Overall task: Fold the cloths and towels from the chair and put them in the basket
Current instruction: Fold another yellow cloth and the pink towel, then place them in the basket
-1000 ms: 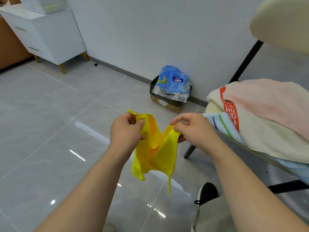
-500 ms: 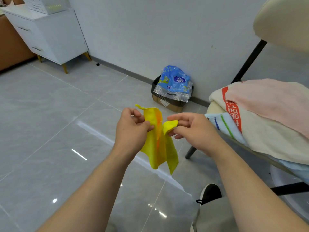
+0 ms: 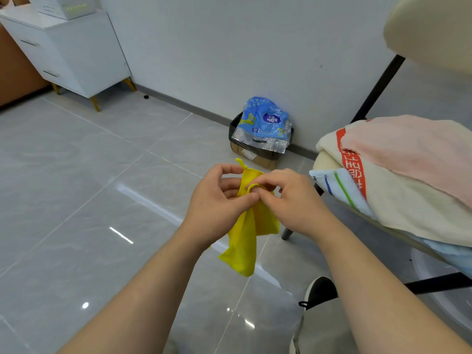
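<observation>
Both hands meet at chest height: left hand [image 3: 217, 200] and right hand [image 3: 288, 198] pinch the yellow cloth [image 3: 245, 241]. It hangs doubled and creased below them.

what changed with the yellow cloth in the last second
The left hand and right hand moved toward each other, bringing the top corners of the yellow cloth together. The cloth, which sagged spread between them before, now hangs folded in a narrower strip. Both hands kept pinching it; nothing was let go. The towels piled on the chair and the blue bag by the wall stayed put.
</observation>
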`<state>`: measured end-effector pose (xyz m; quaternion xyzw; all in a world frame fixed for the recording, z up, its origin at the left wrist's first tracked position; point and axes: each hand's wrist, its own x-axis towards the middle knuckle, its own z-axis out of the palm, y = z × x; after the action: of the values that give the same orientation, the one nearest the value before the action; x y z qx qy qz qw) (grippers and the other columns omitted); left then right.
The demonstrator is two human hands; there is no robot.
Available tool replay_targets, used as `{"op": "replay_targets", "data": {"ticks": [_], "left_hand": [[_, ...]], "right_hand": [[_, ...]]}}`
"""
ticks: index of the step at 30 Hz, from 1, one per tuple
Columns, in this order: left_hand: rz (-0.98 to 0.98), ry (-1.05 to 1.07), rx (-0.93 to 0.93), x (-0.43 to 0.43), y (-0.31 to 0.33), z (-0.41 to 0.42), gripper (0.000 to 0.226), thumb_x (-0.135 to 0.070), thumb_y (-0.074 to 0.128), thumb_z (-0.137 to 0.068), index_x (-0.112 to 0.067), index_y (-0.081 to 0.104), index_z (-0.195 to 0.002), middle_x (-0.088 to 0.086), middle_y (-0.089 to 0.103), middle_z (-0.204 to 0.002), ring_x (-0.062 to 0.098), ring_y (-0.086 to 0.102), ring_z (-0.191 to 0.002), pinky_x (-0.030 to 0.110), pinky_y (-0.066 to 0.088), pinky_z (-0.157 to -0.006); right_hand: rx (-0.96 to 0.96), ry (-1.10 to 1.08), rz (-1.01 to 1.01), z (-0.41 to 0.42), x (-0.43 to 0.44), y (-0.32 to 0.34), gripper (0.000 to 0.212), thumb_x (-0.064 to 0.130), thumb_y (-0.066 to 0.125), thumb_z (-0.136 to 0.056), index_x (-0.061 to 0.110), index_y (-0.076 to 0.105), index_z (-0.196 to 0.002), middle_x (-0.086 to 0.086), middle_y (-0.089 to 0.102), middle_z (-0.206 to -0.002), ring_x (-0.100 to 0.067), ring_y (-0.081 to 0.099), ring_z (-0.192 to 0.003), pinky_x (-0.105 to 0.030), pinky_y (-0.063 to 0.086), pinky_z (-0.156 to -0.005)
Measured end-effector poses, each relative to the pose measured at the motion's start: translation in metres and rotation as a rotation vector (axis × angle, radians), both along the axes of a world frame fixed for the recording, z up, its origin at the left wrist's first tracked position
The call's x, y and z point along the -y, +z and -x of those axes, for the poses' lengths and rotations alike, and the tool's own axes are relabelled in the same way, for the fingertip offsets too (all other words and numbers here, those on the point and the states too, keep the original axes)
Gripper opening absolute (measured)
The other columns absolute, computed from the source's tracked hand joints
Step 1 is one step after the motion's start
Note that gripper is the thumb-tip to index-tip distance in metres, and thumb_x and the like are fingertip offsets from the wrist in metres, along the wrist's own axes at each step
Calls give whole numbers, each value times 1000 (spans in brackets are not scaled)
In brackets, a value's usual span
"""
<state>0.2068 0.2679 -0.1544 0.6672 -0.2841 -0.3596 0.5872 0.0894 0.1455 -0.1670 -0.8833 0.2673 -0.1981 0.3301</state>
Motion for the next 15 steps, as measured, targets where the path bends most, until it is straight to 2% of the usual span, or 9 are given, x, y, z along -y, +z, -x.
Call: {"op": "replay_targets", "data": {"ticks": [3,6,9,12,15], "left_hand": [[-6,12,34,1,-2,-1,45,-8,81,-80,-18,59,-118,3,77,-94,18,75,-86,39,61,-82],[-16,36,107,2,-5,-2,34,-12,78,-83,-18,66,-114,1,77,-88,17,75,-84,41,60,-85],[-11,35,153,2,-8,-3,24,-8,76,-84,-19,73,-105,2,77,-90,16,74,-88,42,59,-88],[-23,58,226,3,-11,-5,25,-7,73,-86,-32,73,-91,-3,77,-88,13,73,-88,40,59,-88],[-44,126,329,4,-15,-9,26,-12,71,-89,-37,69,-86,-9,75,-84,7,71,-82,32,58,-83]], "right_hand": [[8,-69,-70,1,-2,1,4,31,71,-88,33,71,-92,11,65,-77,-6,55,-79,-12,39,-66],[41,-79,-146,1,-2,1,15,35,74,-87,27,61,-88,3,66,-71,-6,54,-65,-16,41,-59],[18,-69,-194,-2,-1,-2,19,36,76,-86,26,60,-85,1,67,-70,-4,51,-57,-19,41,-56],[-84,-60,-246,-3,1,-7,21,42,73,-87,24,62,-83,-1,69,-69,-4,51,-53,-27,43,-57],[-233,16,-272,-1,2,-10,29,46,72,-87,18,64,-83,2,65,-62,-5,49,-52,-29,42,-58]]}}
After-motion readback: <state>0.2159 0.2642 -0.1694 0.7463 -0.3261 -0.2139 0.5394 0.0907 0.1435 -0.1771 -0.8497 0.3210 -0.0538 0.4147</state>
